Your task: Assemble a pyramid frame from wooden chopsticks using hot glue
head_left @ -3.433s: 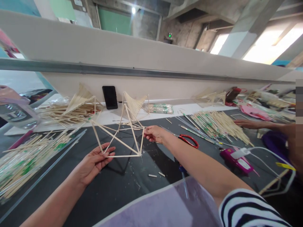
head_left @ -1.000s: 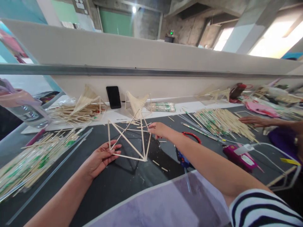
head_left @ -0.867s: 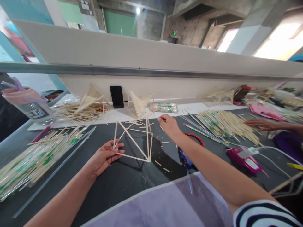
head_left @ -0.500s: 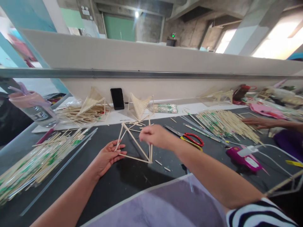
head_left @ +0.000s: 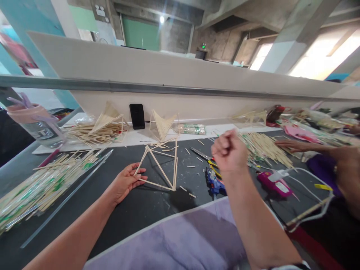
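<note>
My left hand (head_left: pixel 127 182) pinches the left corner of a stick frame (head_left: pixel 160 165), a set of thin pale wooden sticks joined into triangles. The frame stands tilted on the dark tabletop (head_left: pixel 126 221). My right hand (head_left: pixel 230 152) is raised to the right, apart from the frame, with its fingers curled into a fist. Whatever it may hold is hidden. Below it lies a blue glue gun (head_left: pixel 214 183), partly covered by my forearm. Scissors (head_left: pixel 200 154) lie beside it, their handles mostly behind my hand. Short stick offcuts (head_left: pixel 182 188) are scattered near the frame.
Bundled sticks (head_left: pixel 53 183) lie left, loose sticks (head_left: pixel 266 148) right. Finished stick models (head_left: pixel 163 125) and a phone (head_left: pixel 137 116) stand along the back. A cup (head_left: pixel 39 125) is far left. A co-worker's hand (head_left: pixel 292 145) reaches in right, near a magenta power strip (head_left: pixel 274 184) with white cables.
My right hand has left the frame's upper right side and moved right, uncovering that side. The blue glue gun now shows. My left hand keeps its grip. The view has shifted slightly.
</note>
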The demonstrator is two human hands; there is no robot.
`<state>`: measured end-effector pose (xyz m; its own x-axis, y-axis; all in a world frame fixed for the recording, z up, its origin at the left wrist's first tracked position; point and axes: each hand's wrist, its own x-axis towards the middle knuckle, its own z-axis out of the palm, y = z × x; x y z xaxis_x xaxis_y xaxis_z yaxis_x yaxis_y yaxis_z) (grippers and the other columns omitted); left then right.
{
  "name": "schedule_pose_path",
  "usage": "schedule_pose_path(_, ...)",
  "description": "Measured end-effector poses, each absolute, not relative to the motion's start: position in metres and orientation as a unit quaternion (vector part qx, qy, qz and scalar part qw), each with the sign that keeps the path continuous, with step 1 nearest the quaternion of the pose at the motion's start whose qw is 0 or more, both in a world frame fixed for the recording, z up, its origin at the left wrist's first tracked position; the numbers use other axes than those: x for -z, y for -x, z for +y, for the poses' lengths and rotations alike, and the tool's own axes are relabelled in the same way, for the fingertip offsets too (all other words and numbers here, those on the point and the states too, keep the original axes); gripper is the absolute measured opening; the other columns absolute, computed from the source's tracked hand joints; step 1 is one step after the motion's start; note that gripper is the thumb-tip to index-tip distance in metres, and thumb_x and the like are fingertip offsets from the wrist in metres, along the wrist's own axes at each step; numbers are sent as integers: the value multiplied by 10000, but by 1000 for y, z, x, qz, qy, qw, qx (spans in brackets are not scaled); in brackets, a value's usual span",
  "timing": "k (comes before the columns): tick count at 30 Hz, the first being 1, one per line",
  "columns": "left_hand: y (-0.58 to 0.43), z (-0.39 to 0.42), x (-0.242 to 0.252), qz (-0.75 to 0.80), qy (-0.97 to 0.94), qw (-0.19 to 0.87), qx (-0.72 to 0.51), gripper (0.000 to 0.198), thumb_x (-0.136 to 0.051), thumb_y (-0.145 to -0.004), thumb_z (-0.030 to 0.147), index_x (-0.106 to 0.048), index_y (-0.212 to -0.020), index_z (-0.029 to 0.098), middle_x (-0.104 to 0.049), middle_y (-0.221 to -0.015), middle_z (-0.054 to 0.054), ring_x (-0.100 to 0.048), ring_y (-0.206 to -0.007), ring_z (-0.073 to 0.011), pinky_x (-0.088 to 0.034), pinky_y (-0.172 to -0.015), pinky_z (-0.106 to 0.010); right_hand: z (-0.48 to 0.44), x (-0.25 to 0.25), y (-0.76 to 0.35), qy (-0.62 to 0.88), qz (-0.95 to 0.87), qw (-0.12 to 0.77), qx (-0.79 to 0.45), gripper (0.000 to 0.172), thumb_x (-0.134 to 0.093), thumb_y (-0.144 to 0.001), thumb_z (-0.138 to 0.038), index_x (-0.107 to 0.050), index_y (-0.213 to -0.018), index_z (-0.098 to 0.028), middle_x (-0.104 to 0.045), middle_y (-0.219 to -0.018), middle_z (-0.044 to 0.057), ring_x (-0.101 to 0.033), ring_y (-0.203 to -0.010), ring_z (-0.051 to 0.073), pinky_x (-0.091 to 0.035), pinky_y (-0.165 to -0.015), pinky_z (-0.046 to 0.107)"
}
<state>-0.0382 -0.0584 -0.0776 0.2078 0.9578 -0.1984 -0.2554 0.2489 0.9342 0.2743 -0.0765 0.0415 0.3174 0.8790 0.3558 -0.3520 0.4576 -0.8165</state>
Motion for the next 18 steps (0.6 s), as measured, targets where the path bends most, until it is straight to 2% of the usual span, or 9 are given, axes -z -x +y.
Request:
schedule_pose_path(3, 39, -58, 77, 432, -411, 659, -460, 440, -658, -684, 36, -550, -1090, 164, -645, -1021, -114, -684, -790, -193, -582, -701, -292, -78, -16, -254, 473, -549, 564, -397, 223, -468, -838, -386, -509, -704, -212, -414, -480, -69, -339, -386, 72, -254, -405, 212)
schedule_pose_path(7, 41, -55, 78, 426, -411, 662, -461, 421, -637, -696, 8, -558, -1084, 151, -654, -1011, -127, -685, -801, -197, -582, -709, -284, -88, 1, -264, 564, -739, 323, -180, 171, -464, -835, -263, -603, -756, -199, -607, -673, -5, -538, -631, 107, -381, -604, 220)
schedule_pose_path(11, 43, -53, 81, 419, -414, 665, -459, 411, -623, -714, 8, -557, -1095, 148, -651, -1023, -138, -683, -826, -207, -583, -713, -285, -84, 24, -279, 654, -744, 71, -112, 187, -490, -783, -138, -650, -865, -191, -676, -901, 56, -602, -842, 166, -401, -712, 238)
schedule_pose_path(15, 44, -52, 82, 420, -416, 661, -462, 404, -613, -715, -6, -558, -1083, 150, -655, -1008, -128, -685, -816, -203, -585, -707, -283, -74, 43, -268, 681, -722, 25, -116, 205, -551, -732, -121, -657, -908, -119, -666, -965, 155, -610, -903, 230, -417, -709, 263)
schedule_pose_path(18, 43, -52, 82, 428, -413, 656, -465, 384, -597, -726, -12, -557, -1073, 146, -660, -980, -121, -688, -797, -198, -587, -697, -278, -80, 35, -259, 678, -720, 28, -144, 151, -547, -734, -134, -666, -822, -109, -675, -882, 132, -615, -821, 201, -419, -663, 242)
